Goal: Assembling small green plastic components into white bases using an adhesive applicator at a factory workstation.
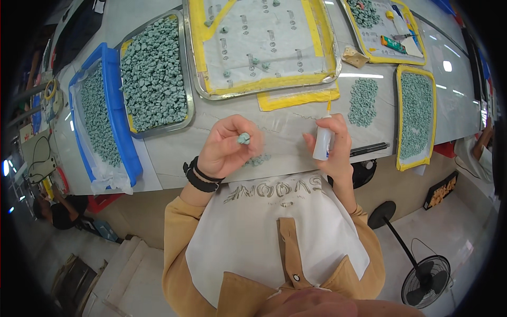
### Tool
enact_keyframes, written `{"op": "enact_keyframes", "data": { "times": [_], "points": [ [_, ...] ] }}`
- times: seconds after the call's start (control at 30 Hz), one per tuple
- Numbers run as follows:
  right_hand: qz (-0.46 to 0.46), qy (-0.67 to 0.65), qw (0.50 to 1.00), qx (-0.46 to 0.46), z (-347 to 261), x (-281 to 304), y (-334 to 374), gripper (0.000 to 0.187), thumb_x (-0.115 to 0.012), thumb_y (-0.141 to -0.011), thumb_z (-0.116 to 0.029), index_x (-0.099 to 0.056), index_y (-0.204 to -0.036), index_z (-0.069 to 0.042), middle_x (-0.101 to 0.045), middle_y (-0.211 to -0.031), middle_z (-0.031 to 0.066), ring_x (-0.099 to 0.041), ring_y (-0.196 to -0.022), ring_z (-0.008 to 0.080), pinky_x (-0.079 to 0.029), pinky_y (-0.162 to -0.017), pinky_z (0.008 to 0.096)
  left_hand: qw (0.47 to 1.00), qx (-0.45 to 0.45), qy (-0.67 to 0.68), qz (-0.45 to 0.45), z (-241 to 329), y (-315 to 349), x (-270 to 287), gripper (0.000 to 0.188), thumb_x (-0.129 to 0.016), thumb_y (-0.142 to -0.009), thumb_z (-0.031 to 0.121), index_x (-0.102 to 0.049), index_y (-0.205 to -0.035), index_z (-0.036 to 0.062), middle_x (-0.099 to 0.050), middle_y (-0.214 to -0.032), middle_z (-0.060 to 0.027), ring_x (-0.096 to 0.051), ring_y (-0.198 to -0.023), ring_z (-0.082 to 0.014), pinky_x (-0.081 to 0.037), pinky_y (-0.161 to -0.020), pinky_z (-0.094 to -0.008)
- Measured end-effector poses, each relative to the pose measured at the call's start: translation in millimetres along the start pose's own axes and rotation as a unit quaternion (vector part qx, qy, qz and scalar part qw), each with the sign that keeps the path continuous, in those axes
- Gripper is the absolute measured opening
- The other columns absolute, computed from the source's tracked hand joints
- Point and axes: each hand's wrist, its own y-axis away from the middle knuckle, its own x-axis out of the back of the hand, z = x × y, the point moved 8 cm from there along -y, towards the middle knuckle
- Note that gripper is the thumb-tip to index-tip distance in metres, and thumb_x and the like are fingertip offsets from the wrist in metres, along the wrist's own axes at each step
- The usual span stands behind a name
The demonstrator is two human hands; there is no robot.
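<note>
My left hand pinches a small green stone-like piece between thumb and fingertips, above the near part of the table. Its wrist carries dark bands. In my right hand is a white squeeze bottle, held upright with its thin yellow nozzle pointing away from me. A gap separates the nozzle from the green piece. A few small green chips lie on the table just below my left hand, close to the edge.
Beyond my hands lies a large yellow-taped tray with scattered pieces. A metal tray and a blue tray, both full of green pieces, stand left. Right are loose green chips, dark pens and a narrow tray.
</note>
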Motion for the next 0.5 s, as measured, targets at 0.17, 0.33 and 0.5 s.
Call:
{"op": "enact_keyframes", "data": {
  "times": [0.17, 0.33, 0.5],
  "points": [
    [-0.009, 0.002, 1.000, 0.008, -0.7, -4.2, -0.7, 0.048, -0.075, -0.072, 0.003, -0.048, -0.111, -0.007, -0.052, -0.082, 0.0094, -0.048, -0.070, 0.0234, -0.039, -0.060, 0.0329, 0.998, 0.041, 0.049, -0.003, -7.3, -0.1, 0.0, 0.026, -0.062, -0.092, 0.022, -0.056, -0.107, 0.0010, -0.059, -0.087, -0.0090, -0.053, -0.080, -0.0187, -0.043, -0.074, -0.0313],
    [-0.012, 0.011, 1.000, 0.012, -0.4, -6.2, -1.8, 0.049, -0.075, -0.072, 0.003, -0.048, -0.112, -0.008, -0.052, -0.082, 0.0096, -0.048, -0.070, 0.0237, -0.039, -0.060, 0.0329, 0.997, 0.055, 0.003, 0.046, -6.1, -1.1, 2.5, 0.026, -0.063, -0.092, 0.020, -0.057, -0.108, 0.0006, -0.060, -0.089, -0.0074, -0.055, -0.082, -0.0168, -0.044, -0.075, -0.0300],
    [-0.019, 0.016, 1.000, -0.007, 9.4, -9.6, 4.7, 0.048, -0.075, -0.072, 0.002, -0.050, -0.111, -0.009, -0.052, -0.083, 0.0096, -0.050, -0.070, 0.0240, -0.040, -0.059, 0.0321, 0.821, -0.034, -0.558, 0.117, 19.3, -13.8, 20.7, 0.021, -0.069, -0.085, 0.010, -0.062, -0.102, 0.0011, -0.060, -0.089, -0.0063, -0.058, -0.082, -0.0164, -0.047, -0.069, -0.0291]
  ]
}}
